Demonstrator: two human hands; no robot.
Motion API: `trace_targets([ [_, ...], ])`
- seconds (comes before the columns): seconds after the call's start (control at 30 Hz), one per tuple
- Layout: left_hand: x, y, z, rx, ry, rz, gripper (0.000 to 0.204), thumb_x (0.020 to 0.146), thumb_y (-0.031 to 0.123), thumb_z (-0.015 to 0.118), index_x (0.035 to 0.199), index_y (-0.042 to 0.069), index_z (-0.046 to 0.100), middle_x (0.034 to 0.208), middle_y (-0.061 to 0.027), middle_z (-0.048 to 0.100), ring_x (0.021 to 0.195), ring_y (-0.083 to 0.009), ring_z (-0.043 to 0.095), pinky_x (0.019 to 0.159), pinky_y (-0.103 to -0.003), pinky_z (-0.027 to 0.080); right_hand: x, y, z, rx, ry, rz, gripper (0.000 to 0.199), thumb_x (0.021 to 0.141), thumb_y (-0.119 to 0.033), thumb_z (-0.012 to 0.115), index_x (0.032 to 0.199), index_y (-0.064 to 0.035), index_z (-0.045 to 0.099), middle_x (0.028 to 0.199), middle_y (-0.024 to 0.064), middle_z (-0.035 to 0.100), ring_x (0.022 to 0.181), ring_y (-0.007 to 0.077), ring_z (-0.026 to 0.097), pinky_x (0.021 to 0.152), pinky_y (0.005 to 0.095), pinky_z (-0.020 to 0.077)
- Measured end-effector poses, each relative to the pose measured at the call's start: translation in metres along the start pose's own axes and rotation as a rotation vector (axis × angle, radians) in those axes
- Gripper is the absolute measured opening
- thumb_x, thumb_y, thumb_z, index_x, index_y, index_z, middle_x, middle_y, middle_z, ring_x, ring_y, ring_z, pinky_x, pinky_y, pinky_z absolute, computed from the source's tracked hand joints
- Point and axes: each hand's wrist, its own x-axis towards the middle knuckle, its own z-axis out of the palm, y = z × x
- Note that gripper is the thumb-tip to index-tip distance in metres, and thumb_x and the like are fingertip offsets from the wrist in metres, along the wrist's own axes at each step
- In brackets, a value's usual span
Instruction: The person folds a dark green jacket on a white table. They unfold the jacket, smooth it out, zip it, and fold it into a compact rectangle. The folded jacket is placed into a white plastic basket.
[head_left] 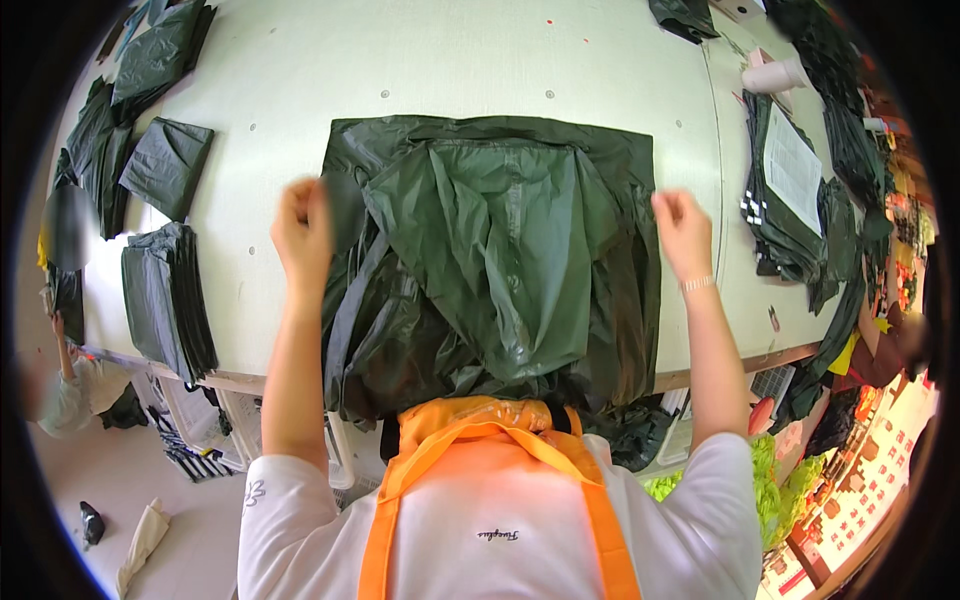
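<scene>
A dark green waterproof garment, apparently a raincoat, lies spread on the pale table in front of me. A broad lighter green panel with a seam down its middle lies uppermost, its folds gathering toward the near edge. My left hand is closed at the garment's left edge, slightly blurred, with its fingers curled. At the right edge, my right hand pinches with thumb and fingers where the cloth ends. Both hands sit at about the same height, wide apart. The exact grip of the left fingertips is partly hidden.
Folded dark green garments lie in piles along the table's left side. At right are more dark garments with a white paper sheet on top, and a white cylinder. White crates stand below the front edge. Other people work at both sides.
</scene>
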Motion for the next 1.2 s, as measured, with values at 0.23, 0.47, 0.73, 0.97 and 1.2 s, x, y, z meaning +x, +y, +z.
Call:
trace_targets([
  [0.23, -0.191, 0.054, 0.021, -0.346, -1.091, -0.860, 0.038, 0.088, 0.023, 0.060, 0.111, -0.007, 0.054, 0.082, -0.0123, 0.065, 0.064, -0.0153, 0.062, 0.057, -0.025, 0.049, -0.154, -0.009, 0.061, 0.279, -0.367, 0.101, 0.021, 0.092, -0.010, 0.051, 0.102, 0.0060, 0.060, 0.083, 0.0100, 0.066, 0.073, 0.0112, 0.060, 0.067, 0.0244, 0.0477],
  [0.47, -0.205, 0.095, 0.057, -1.393, -0.485, -1.047, 0.025, 0.090, 0.012, 0.056, 0.112, -0.002, 0.054, 0.107, -0.0103, 0.063, 0.099, -0.0206, 0.061, 0.086, -0.033, 0.049, -0.165, -0.063, 0.073, 1.041, -0.371, 0.418, 0.025, 0.094, -0.030, 0.053, 0.099, -0.0071, 0.061, 0.086, 0.0001, 0.063, 0.075, 0.0082, 0.056, 0.063, 0.0226, 0.0446],
  [0.73, -0.207, 0.111, 0.048, -1.876, -0.619, -1.237, 0.027, 0.090, 0.023, 0.059, 0.111, 0.007, 0.055, 0.103, -0.0069, 0.064, 0.088, -0.0193, 0.063, 0.071, -0.034, 0.054, -0.157, -0.084, 0.095, 1.895, -0.479, 0.552, 0.033, 0.093, -0.031, 0.056, 0.112, -0.0050, 0.057, 0.109, 0.0058, 0.063, 0.097, 0.0189, 0.060, 0.085, 0.0366, 0.0467],
  [0.97, -0.190, 0.119, 0.051, -1.124, -0.197, -1.081, 0.026, 0.085, 0.013, 0.060, 0.110, 0.006, 0.056, 0.102, -0.0055, 0.062, 0.086, -0.0195, 0.061, 0.069, -0.035, 0.052, -0.145, -0.043, 0.044, 0.304, -0.079, 0.041, 0.035, 0.078, -0.021, 0.072, 0.094, 0.0069, 0.058, 0.084, 0.0174, 0.066, 0.079, 0.0208, 0.065, 0.073, 0.0295, 0.0497],
  [1.2, -0.216, 0.112, 0.058, -0.853, -0.267, -0.992, 0.024, 0.081, 0.016, 0.068, 0.099, 0.002, 0.062, 0.091, -0.0056, 0.066, 0.079, -0.0168, 0.064, 0.059, -0.029, 0.053, -0.140, -0.112, 0.001, 0.127, 0.089, -0.632, 0.021, 0.082, -0.019, 0.065, 0.092, -0.0012, 0.062, 0.082, 0.0129, 0.062, 0.073, 0.0306, 0.060, 0.072, 0.0382, 0.0488],
])
